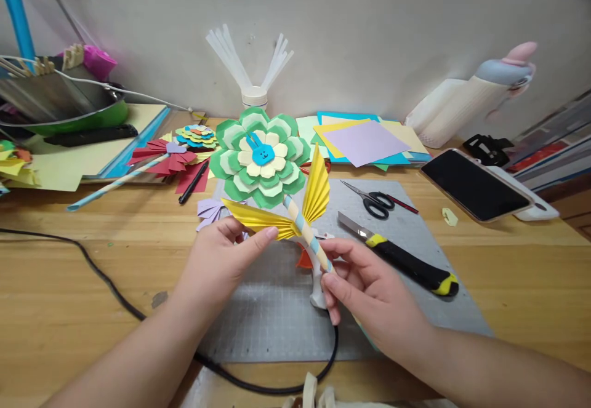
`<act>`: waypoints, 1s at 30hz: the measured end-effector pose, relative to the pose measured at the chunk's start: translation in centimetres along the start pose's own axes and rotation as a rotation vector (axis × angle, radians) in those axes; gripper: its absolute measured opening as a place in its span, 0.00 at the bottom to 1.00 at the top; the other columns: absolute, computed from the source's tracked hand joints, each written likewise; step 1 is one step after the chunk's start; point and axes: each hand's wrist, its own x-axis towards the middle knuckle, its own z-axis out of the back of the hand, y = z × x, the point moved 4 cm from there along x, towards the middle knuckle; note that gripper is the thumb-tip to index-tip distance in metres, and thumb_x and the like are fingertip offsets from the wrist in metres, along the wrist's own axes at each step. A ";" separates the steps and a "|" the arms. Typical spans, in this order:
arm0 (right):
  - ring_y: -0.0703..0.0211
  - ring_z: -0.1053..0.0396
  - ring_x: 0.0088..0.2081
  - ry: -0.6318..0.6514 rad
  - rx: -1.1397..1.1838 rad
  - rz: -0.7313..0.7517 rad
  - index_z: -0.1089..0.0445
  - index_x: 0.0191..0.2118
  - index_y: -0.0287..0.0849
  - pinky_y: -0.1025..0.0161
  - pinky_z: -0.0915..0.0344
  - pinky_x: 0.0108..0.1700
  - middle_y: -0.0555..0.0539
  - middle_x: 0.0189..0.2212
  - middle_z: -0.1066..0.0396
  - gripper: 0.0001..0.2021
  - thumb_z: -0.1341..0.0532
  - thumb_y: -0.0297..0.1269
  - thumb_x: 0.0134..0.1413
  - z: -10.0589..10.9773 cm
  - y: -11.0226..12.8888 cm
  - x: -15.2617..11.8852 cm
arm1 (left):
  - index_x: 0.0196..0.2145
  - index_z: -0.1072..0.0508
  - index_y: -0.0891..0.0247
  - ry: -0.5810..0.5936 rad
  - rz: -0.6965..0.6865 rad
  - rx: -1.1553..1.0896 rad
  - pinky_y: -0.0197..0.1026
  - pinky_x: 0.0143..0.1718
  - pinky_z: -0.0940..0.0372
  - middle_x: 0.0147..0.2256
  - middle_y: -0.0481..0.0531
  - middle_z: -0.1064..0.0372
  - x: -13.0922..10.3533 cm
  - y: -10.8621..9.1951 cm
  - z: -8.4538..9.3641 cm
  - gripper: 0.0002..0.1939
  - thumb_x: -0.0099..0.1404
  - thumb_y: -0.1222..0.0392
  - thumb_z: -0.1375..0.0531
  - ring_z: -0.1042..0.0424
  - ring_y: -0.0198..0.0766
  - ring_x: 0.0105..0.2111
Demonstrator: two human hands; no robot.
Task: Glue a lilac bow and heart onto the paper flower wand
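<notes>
A layered green and cream paper flower [282, 177] with a small blue bunny face at its centre tops a paper stick [310, 234] striped in cream and blue. Two pleated yellow paper leaves [317, 188] fan out from the stick, one to each side. My left hand [231, 248] pinches the left leaf between thumb and fingers. Lower down, my right hand [364, 285] grips the stick. Behind the stick, partly hidden, lies a white glue gun [317, 285] with an orange trigger, its black cable running off to the left.
On the grey cutting mat [258, 316] lie scissors [372, 202] and a black and yellow utility knife [401, 260] with its blade out. Coloured paper sheets [364, 140], a phone [475, 183] and a red paper flower piece [161, 157] are farther back. A green pan [83, 119] stands at left.
</notes>
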 end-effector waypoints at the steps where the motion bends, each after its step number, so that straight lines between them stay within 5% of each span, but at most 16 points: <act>1: 0.71 0.37 0.23 0.001 0.011 -0.005 0.37 0.46 0.44 0.70 0.33 0.22 0.50 0.33 0.35 0.14 0.38 0.36 0.53 0.0 -0.2 0.0 | 0.37 0.23 0.65 0.010 0.001 -0.017 0.46 0.47 0.37 0.40 0.56 0.24 0.0 0.0 -0.1 0.19 0.50 0.51 0.32 0.29 0.48 0.43; 6: 0.70 0.36 0.23 -0.012 0.040 -0.008 0.37 0.45 0.44 0.70 0.32 0.23 0.52 0.30 0.34 0.14 0.38 0.37 0.53 0.2 -0.2 0.3 | 0.36 0.23 0.63 0.047 -0.001 -0.044 0.39 0.44 0.36 0.37 0.53 0.23 0.1 0.3 -0.3 0.16 0.52 0.51 0.33 0.27 0.43 0.41; 18: 0.70 0.36 0.21 -0.027 0.006 -0.004 0.37 0.44 0.44 0.69 0.33 0.22 0.52 0.29 0.33 0.15 0.37 0.39 0.51 0.2 -0.1 0.5 | 0.31 0.22 0.64 -0.067 0.024 0.093 0.37 0.36 0.36 0.32 0.53 0.23 0.1 0.4 0.3 0.17 0.48 0.48 0.32 0.27 0.42 0.35; 23: 0.71 0.36 0.21 0.008 0.046 -0.017 0.38 0.44 0.45 0.69 0.33 0.23 0.53 0.29 0.34 0.14 0.37 0.37 0.52 0.3 -0.1 0.4 | 0.35 0.22 0.62 -0.019 -0.005 0.043 0.40 0.42 0.35 0.36 0.52 0.23 0.0 0.2 0.1 0.16 0.50 0.51 0.33 0.27 0.45 0.40; 30: 0.68 0.35 0.19 0.232 0.294 -0.128 0.42 0.39 0.45 0.70 0.36 0.17 0.54 0.27 0.35 0.13 0.40 0.45 0.55 -0.3 0.0 0.7 | 0.38 0.22 0.63 0.210 0.041 -0.034 0.45 0.49 0.36 0.39 0.54 0.23 -0.2 0.5 -1.5 0.15 0.54 0.53 0.35 0.27 0.47 0.44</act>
